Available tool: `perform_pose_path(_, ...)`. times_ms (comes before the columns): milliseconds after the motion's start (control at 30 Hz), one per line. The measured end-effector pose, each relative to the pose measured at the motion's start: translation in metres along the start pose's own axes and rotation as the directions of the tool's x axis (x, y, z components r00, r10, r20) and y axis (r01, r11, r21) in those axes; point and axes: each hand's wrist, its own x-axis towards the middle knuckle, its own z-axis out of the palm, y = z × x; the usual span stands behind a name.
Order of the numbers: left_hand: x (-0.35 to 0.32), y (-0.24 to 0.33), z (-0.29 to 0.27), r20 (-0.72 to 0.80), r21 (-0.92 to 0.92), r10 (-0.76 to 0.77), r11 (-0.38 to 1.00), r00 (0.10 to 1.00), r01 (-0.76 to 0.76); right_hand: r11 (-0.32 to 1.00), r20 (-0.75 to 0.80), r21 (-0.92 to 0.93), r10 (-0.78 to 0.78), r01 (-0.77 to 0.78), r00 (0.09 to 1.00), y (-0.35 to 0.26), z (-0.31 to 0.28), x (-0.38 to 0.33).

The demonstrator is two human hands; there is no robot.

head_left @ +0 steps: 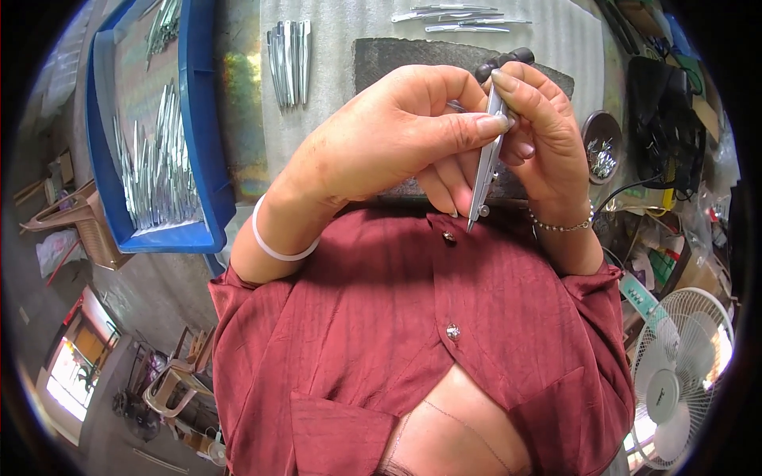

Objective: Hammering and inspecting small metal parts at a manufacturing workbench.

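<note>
My left hand [397, 131] and my right hand [548, 119] meet over the near edge of a dark stone slab [389, 63]. Between them is a slim silver metal tool that looks like a drawing compass [486, 170], its narrow point tilted down toward my shirt and a small round screw near that point. My left thumb presses on its upper part, while the right thumb and fingers pinch its top end. A black tool with a rounded head [516, 57] lies on the slab just beyond my fingers, partly hidden by them.
At left stands a blue crate [194, 119] with many thin silver metal pieces [163, 174]. A row of metal legs [289, 63] and several loose ones [456, 16] lie on the pale table cover [333, 24]. A bowl of small metal parts [602, 155] sits right; a white fan [675, 381] stands lower right.
</note>
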Motion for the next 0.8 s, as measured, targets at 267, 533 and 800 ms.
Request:
perform_pose_path(267, -0.006, -0.012, 0.007, -0.158, 0.157, 0.209, 0.97, 0.965, -0.185, 0.932, -0.014, -0.29, -0.233, 0.219, 0.972, -0.042, -0.022, -0.001)
perform_pose_path(533, -0.02, -0.029, 0.006, -0.413, -0.004, 0.494, 0.839, 0.765, -0.544, 0.183, -0.077, -0.983, -0.421, 0.001, 0.904, -0.096, -0.164, 0.072)
perform_pose_path(800, -0.011, -0.042, 0.003, -0.386, -0.561, 0.307, 0.67, 0.87, -0.485, 0.476, 0.218, -0.795, -0.352, 0.375, 0.91, -0.054, -0.043, -0.002)
